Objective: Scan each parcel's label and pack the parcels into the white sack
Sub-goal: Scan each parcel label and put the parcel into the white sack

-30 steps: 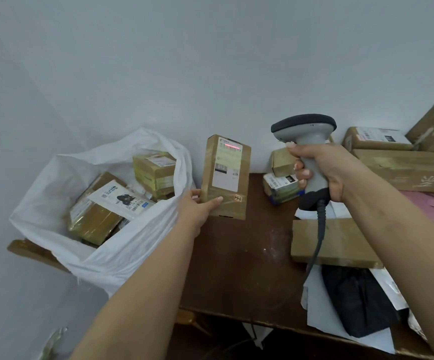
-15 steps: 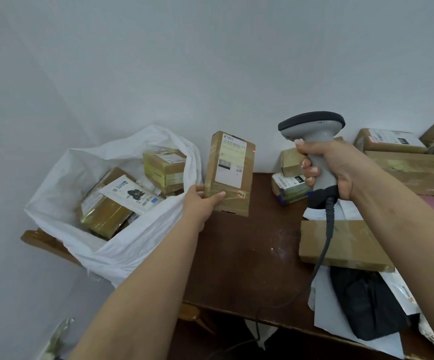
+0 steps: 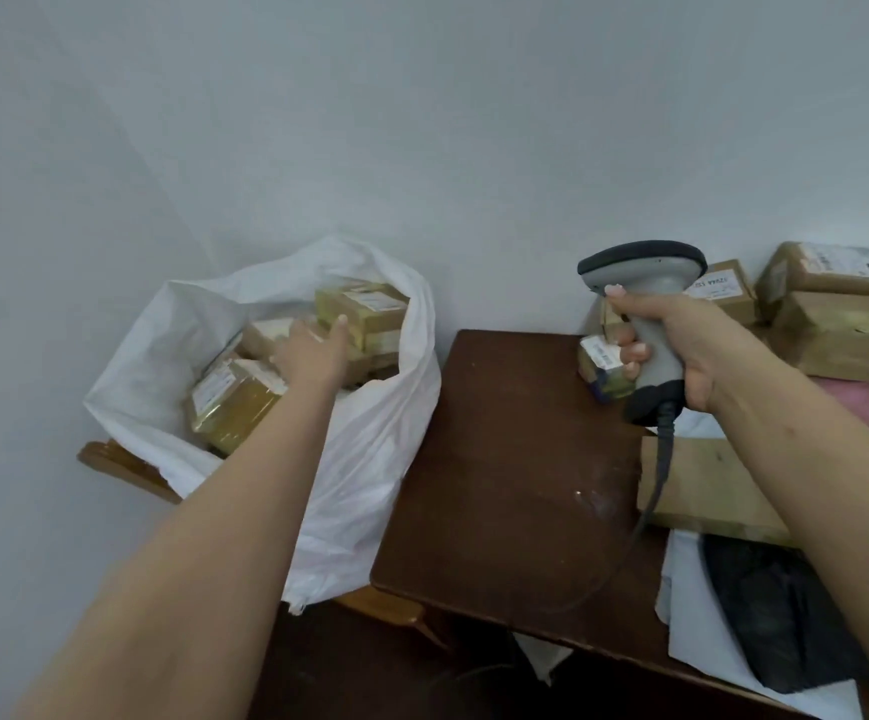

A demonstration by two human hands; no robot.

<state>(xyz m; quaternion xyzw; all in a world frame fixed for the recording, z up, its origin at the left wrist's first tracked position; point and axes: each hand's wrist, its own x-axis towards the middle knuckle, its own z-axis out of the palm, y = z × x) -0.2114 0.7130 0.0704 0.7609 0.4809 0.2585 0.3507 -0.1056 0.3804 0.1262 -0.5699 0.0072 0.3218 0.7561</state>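
The white sack (image 3: pixel 370 459) stood open against the desk's (image 3: pixel 500 485) left edge, parcels (image 3: pixel 359 309) inside. The left hand (image 3: pixel 312 350), fingers spread, reached into it over them. Near the far edge, the right hand (image 3: pixel 681 340) gripped the scanner (image 3: pixel 642 267).

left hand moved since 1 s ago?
Yes. The left hand went left, from over the brown table's left edge to inside the white sack's mouth, fingers spread over the parcels there.

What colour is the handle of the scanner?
Light grey, with a dark cap on the scanner; the head view shows it best.
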